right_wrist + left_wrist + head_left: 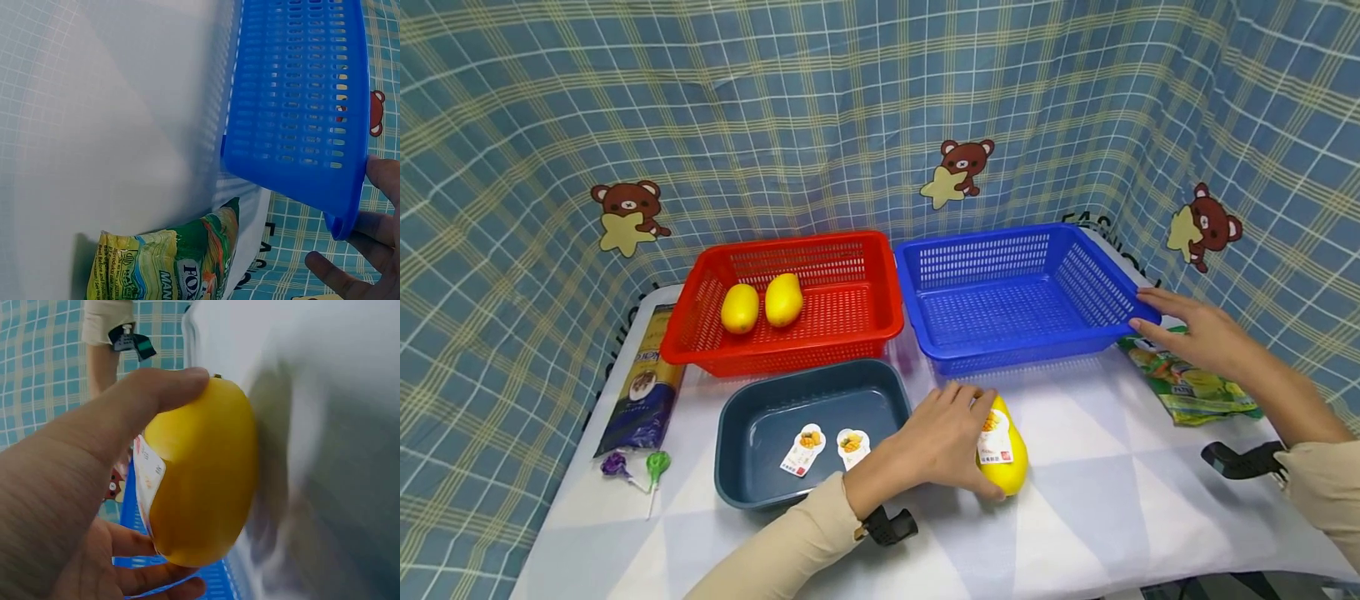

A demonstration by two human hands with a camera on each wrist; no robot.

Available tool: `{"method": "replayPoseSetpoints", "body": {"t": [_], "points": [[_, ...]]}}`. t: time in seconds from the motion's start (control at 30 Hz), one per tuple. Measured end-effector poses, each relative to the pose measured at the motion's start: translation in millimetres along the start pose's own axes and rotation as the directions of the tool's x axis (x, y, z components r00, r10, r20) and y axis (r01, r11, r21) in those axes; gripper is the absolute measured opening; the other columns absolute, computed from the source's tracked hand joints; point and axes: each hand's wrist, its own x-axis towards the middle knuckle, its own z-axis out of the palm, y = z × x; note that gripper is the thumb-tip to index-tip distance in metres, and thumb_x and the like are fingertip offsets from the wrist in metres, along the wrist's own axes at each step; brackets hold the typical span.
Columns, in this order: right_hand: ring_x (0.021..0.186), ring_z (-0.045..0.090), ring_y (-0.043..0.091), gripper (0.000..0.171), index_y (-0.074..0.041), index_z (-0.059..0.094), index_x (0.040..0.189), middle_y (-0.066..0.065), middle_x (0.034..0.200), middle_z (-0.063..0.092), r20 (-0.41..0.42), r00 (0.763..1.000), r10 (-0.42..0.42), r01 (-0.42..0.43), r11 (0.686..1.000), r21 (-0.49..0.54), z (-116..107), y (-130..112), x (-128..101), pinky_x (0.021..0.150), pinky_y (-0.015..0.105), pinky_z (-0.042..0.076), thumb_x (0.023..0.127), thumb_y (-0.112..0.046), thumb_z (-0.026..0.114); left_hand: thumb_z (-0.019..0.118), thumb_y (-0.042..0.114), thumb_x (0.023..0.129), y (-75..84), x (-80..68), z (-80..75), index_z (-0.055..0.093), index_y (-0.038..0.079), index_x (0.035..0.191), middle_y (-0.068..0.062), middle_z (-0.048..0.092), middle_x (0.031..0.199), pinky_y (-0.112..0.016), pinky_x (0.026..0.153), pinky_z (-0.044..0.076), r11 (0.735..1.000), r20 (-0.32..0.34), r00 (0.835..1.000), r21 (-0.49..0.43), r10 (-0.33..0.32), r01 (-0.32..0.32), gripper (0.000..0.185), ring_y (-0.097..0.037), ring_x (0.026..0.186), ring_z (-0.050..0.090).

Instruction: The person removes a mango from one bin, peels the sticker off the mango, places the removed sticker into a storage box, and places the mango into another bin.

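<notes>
My left hand (951, 442) grips a yellow mango (1003, 454) with a white sticker on it, resting on the white table in front of the blue basket (1015, 287). In the left wrist view my thumb and fingers curl round the mango (206, 475). My right hand (1187, 329) holds the right rim of the blue basket, with fingers over and under its edge (347, 219). The blue basket has nothing in it.
A red basket (790, 304) at the back left holds two yellow mangoes (762, 304). A dark tray (812, 429) holds two peeled stickers. A green snack bag (1195, 383) lies at the right, a dark pasta packet (643, 387) and two lollipops (636, 471) at the left.
</notes>
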Motion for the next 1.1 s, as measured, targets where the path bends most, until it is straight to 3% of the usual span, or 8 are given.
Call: {"method": "replayPoseSetpoints", "body": {"t": [0.27, 0.43, 0.53, 0.63, 0.77, 0.87, 0.93, 1.1], "points": [[0.135, 0.021, 0.063, 0.075, -0.002, 0.030, 0.155, 0.033, 0.157, 0.021, -0.012, 1.000, 0.001, -0.001, 1.000, -0.008, -0.6, -0.2, 0.6, 0.095, 0.083, 0.018, 0.101, -0.048, 0.053, 0.076, 0.076, 0.065, -4.7, 2.9, 3.6, 0.036, 0.010, 0.154, -0.006, 0.048, 0.145, -0.036, 0.101, 0.042, 0.997, 0.087, 0.994, -0.042, -0.060, 0.064, 0.119, -0.023, 0.125, 0.044], [0.134, 0.022, 0.064, 0.074, -0.002, 0.032, 0.155, 0.033, 0.156, 0.024, -0.026, 1.000, -0.014, 0.013, 0.999, -0.032, -1.7, -0.6, 1.1, 0.093, 0.086, 0.014, 0.101, -0.048, 0.055, 0.076, 0.076, 0.065, -5.4, 1.8, 3.9, 0.032, 0.011, 0.156, -0.007, 0.045, 0.150, -0.038, 0.103, 0.040, 0.997, 0.078, 0.995, -0.049, -0.058, 0.062, 0.121, -0.025, 0.130, 0.041], [0.134, 0.025, 0.063, 0.071, -0.002, 0.036, 0.153, 0.032, 0.155, 0.027, -0.076, 0.995, -0.062, 0.058, 0.997, -0.051, -1.0, -5.2, -1.9, 0.093, 0.085, 0.016, 0.100, -0.044, 0.058, 0.075, 0.078, 0.064, -5.6, -0.1, 4.0, 0.033, 0.013, 0.157, -0.007, 0.043, 0.153, -0.039, 0.103, 0.039, 0.998, 0.054, 0.998, -0.037, -0.041, 0.043, 0.121, -0.025, 0.133, 0.040], [0.130, 0.035, 0.059, 0.062, -0.002, 0.048, 0.146, 0.030, 0.149, 0.040, -0.210, 0.961, -0.180, 0.170, 0.983, -0.065, 0.7, -15.3, -9.2, 0.092, 0.078, 0.026, 0.097, -0.034, 0.067, 0.073, 0.081, 0.065, -5.4, -1.7, 4.5, 0.035, 0.015, 0.156, -0.005, 0.044, 0.152, -0.039, 0.103, 0.039, 0.999, 0.028, 0.999, -0.032, -0.026, 0.027, 0.118, -0.024, 0.132, 0.041], [0.124, 0.047, 0.051, 0.050, -0.005, 0.063, 0.132, 0.024, 0.136, 0.056, -0.377, 0.859, -0.347, 0.358, 0.933, -0.043, 6.7, -39.0, -25.5, 0.093, 0.072, 0.033, 0.087, -0.018, 0.078, 0.070, 0.081, 0.069, -4.8, -3.2, 4.7, 0.039, 0.016, 0.154, -0.002, 0.048, 0.148, -0.041, 0.105, 0.039, 0.999, 0.006, 1.000, -0.040, -0.031, 0.031, 0.111, -0.025, 0.130, 0.043], [0.122, 0.050, 0.044, 0.052, -0.008, 0.066, 0.129, 0.018, 0.133, 0.060, -0.384, 0.823, -0.419, 0.452, 0.892, -0.005, 17.1, -60.4, -38.1, 0.094, 0.072, 0.033, 0.080, -0.012, 0.083, 0.070, 0.078, 0.071, -5.1, -4.0, 4.8, 0.043, 0.015, 0.152, -0.002, 0.051, 0.147, -0.042, 0.107, 0.038, 0.998, -0.006, 0.999, -0.043, -0.041, 0.041, 0.107, -0.026, 0.130, 0.045], [0.122, 0.050, 0.039, 0.056, -0.011, 0.066, 0.131, 0.014, 0.133, 0.061, -0.349, 0.823, -0.449, 0.482, 0.876, 0.010, 27.7, -72.9, -44.7, 0.094, 0.070, 0.035, 0.078, -0.013, 0.085, 0.071, 0.077, 0.071, -5.5, -4.4, 5.5, 0.045, 0.015, 0.151, -0.002, 0.052, 0.145, -0.042, 0.107, 0.038, 0.998, -0.015, 0.999, -0.042, -0.044, 0.044, 0.105, -0.026, 0.129, 0.045], [0.129, 0.046, 0.034, 0.063, -0.017, 0.061, 0.138, 0.007, 0.140, 0.057, -0.223, 0.862, -0.455, 0.481, 0.873, 0.079, 56.1, -94.9, -55.7, 0.101, 0.070, 0.027, 0.080, -0.026, 0.085, 0.072, 0.077, 0.070, -6.0, -6.0, 8.4, 0.046, 0.014, 0.150, -0.003, 0.053, 0.145, -0.041, 0.106, 0.039, 0.998, -0.028, 0.998, -0.034, -0.050, 0.049, 0.105, -0.027, 0.128, 0.046]]}}
